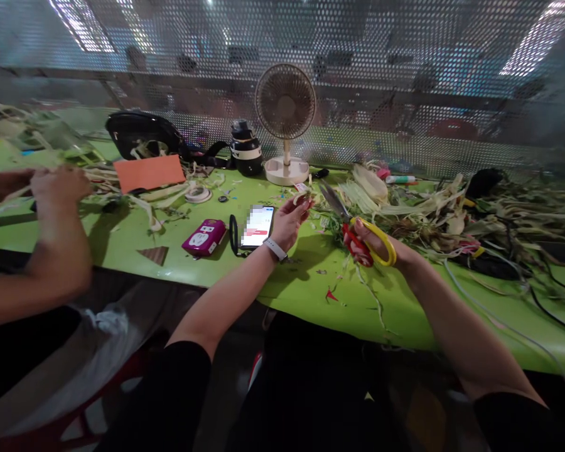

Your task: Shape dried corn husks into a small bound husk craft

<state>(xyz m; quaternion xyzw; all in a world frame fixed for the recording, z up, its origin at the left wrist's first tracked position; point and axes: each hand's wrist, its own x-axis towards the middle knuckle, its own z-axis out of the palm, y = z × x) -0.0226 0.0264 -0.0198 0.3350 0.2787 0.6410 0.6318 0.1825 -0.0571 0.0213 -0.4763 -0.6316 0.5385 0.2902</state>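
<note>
- Above the green counter (301, 296), between the phone (260, 227) and the heap of husks (419, 210), the right grip (361, 242) is clamped around the handles of the scissors (336, 203), whose blades point forward and to the left.
- The scissors are probably moderately light and stiff throughout; the yellow and red loops look smooth, best taken with thumb and fingers through them, well back from the metal points.
- The left grip (292, 220), beside the phone and near the blade tips, is pinched together on a small pale scrap (299, 198); its exact material cannot be told.
- That scrap should be very light, likely thin, bendable and easy to crush, so a gentle fingertip hold at one end suits it.
- The husks look dry and papery, likely to split lengthwise and snag; a thicker end would give the surest hold.
</note>
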